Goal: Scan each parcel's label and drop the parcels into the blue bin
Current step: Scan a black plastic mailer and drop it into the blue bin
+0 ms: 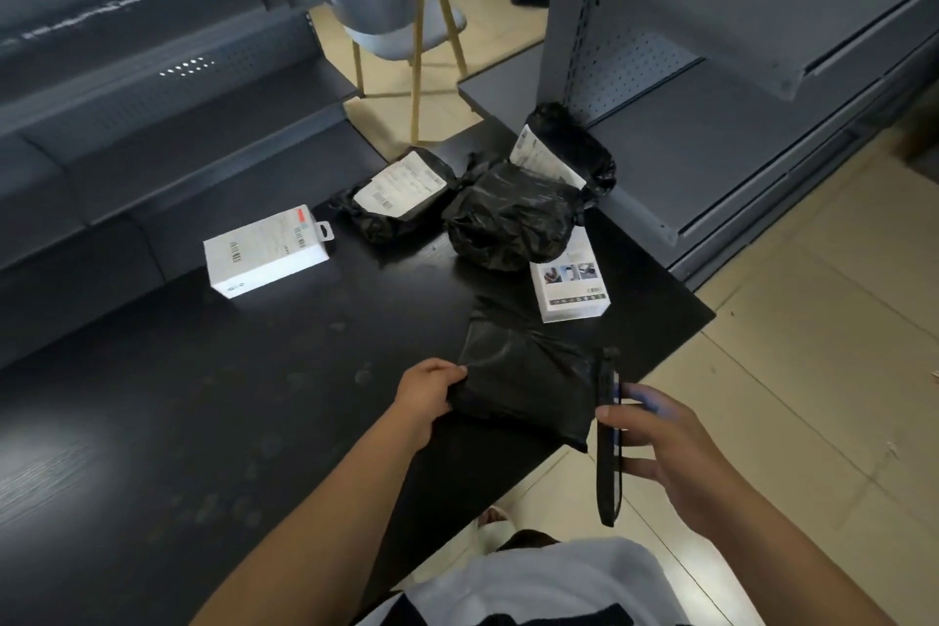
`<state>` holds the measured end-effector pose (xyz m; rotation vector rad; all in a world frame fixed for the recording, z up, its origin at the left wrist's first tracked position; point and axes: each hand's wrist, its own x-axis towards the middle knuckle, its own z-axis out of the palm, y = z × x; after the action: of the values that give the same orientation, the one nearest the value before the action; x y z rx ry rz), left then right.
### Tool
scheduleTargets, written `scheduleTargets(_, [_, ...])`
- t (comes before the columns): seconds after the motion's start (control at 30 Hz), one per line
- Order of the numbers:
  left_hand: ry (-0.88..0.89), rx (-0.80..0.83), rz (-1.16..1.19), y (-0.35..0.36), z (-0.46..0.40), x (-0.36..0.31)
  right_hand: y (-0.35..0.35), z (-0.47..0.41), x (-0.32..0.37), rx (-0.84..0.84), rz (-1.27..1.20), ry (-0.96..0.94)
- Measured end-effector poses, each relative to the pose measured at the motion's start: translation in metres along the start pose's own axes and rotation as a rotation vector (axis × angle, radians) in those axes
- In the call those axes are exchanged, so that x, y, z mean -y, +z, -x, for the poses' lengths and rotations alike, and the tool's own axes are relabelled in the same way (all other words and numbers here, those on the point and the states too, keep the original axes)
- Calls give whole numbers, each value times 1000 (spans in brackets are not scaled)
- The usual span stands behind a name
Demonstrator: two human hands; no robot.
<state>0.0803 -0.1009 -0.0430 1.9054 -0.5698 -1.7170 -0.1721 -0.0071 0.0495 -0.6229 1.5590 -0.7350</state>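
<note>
Flat black parcel [528, 386] held at the near right edge of the black table [228, 422], its left side pinched by the left hand [429, 394], dark scanner [608, 437] gripped upright by the right hand [665, 452] just beside the parcel, two labelled black bags [391, 201] and two white boxes [264, 252] lying further back

held parcel [526, 384] label hidden; shelves [127, 15] blurred
</note>
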Motion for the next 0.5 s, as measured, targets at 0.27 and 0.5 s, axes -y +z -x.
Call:
scheduleTargets(0.27, [-6,-46,396,-125,50,43,69,-25,19,223,103,5])
scheduleTargets(0.5, [256,-475,222,-228,119,42,141,-16,25,425,206,4])
